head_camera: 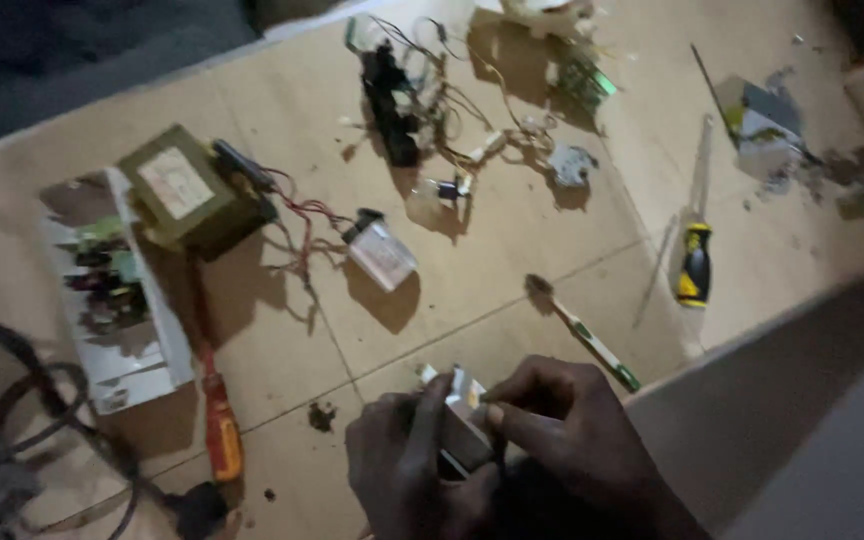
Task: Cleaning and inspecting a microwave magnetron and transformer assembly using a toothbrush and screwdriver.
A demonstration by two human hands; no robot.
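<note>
Both hands are down at the near edge of the wooden work surface (512, 240), closed around one small silvery metal part (464, 415). The left hand (402, 470) wraps it from the left, fingers curled tight against its side. The right hand (567, 440) comes over from the right, with its forefinger and thumb pinched on the part's upper edge. The light is dim, and I can't say for sure what the part is; it looks like a little boxy metal housing with a pale tab at its top corner.

Just beyond the hands lies a toothbrush (582, 332) with a green-and-white handle, angled away to the left. Farther right, well apart from them, a screwdriver with a yellow and black handle (694, 262) points up the board. To the left, an orange-handled screwdriver (220, 425) lies lengthwise beside a white tray of components (117, 300). Behind that sits a blocky transformer (187, 190), with red wires running to a small clear-cased part (382, 255). Near the far edge there's a tangle of wires around a black component (392, 100), and a small green circuit board (587, 80) beside it. Dark cables (22, 400) loop at the left margin.
</note>
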